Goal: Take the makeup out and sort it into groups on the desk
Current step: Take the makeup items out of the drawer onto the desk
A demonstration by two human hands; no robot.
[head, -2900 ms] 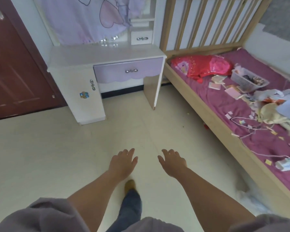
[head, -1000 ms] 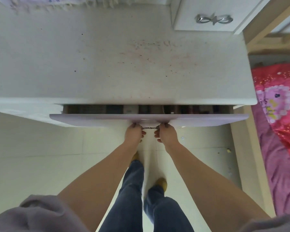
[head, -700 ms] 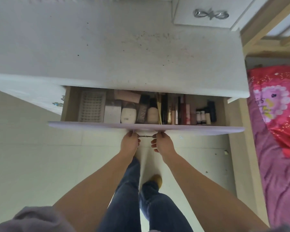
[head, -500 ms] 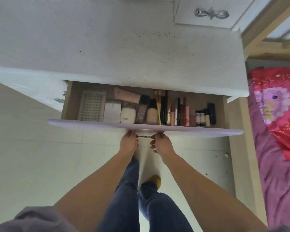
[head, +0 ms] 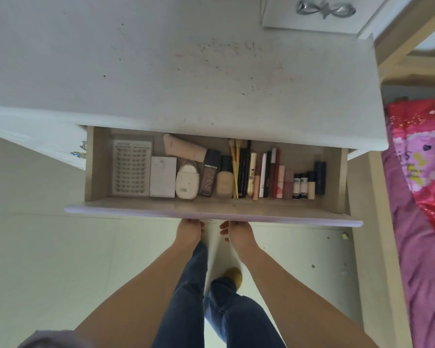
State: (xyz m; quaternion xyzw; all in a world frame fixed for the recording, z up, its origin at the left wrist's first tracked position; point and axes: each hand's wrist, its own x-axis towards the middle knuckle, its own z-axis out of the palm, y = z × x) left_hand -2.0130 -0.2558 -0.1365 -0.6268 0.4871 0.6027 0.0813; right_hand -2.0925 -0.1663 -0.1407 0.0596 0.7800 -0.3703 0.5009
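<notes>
The lilac-fronted drawer of the white desk stands pulled well out. Inside lie a lash tray, a white box, a white compact, a pink tube, two foundation bottles, yellow-handled brushes, several lipsticks and pencils, small concealer bottles and a dark tube. My left hand and my right hand sit side by side under the drawer front, fingers curled up to the handle, which the front hides.
A small upper drawer with a silver bow handle sits at the desk's back right. A wooden bed frame with a purple sheet and a red and pink blanket runs along the right. A blue knob marks the left cabinet door.
I walked up to the desk and both hands took the handle. The drawer slid from a narrow gap to well open, baring the makeup.
</notes>
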